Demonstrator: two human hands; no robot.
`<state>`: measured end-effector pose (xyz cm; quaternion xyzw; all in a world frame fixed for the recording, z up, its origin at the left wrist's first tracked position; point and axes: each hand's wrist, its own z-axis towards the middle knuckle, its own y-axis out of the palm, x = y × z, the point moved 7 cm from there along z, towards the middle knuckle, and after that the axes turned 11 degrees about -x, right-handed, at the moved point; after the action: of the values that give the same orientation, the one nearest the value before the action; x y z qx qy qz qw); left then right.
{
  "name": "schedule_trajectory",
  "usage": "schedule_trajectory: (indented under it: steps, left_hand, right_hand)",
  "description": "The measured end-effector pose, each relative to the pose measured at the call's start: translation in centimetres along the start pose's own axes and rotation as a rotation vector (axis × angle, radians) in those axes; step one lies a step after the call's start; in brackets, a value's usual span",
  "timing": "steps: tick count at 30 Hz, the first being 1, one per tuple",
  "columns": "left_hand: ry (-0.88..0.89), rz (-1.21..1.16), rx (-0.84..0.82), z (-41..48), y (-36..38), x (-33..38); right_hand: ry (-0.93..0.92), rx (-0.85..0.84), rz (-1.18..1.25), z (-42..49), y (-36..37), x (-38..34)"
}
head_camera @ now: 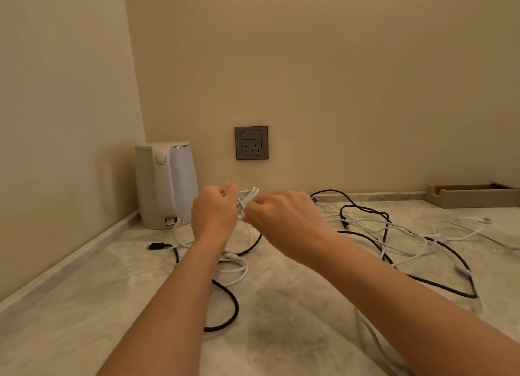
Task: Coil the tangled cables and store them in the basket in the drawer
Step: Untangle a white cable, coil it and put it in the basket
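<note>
Both hands raised mid-bench: left hand point(215, 211) and right hand point(277, 215) fingers pinch a small white cable bundle point(247, 197), partly coiled. Black cable point(365, 235) and other white cables point(405, 229) sprawl loose, right. No drawer or basket visible. Early stage.

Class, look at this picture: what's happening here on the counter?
A person holds a partly looped white cable above the stone-look countertop, left hand and right hand both pinching it. A black cable and more white cables lie loose and tangled on the countertop. No basket or drawer shows.
</note>
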<state>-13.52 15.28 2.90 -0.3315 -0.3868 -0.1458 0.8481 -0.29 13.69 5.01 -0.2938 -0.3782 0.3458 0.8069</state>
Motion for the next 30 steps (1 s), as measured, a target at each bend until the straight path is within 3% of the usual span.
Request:
schedule_trajectory:
  steps: [3,6,9,17,25,30]
  left_hand:
    - [0.116,0.171,-0.142,0.0,1.6,1.0]
    - [0.246,0.107,-0.406,-0.2,4.2,1.7]
    - [0.301,0.01,-0.566,-0.5,5.3,2.6]
    - [0.174,-0.198,-0.873,-3.2,6.8,3.8]
    - [-0.122,-0.892,-1.126,-4.6,7.8,4.0]
    - [-0.193,-1.349,-1.129,-4.3,7.4,3.9]
  right_hand:
    - [0.013,0.126,0.099,-0.6,-0.6,1.8]
    - [0.101,0.11,0.221,-1.1,-0.5,4.1]
    - [0.202,0.052,0.408,-1.4,0.3,6.3]
    - [0.306,-0.115,1.327,-2.4,3.6,7.7]
    - [0.324,-0.045,1.886,-2.0,4.8,6.5]
    - [0.32,0.149,1.87,-1.5,4.5,5.2]
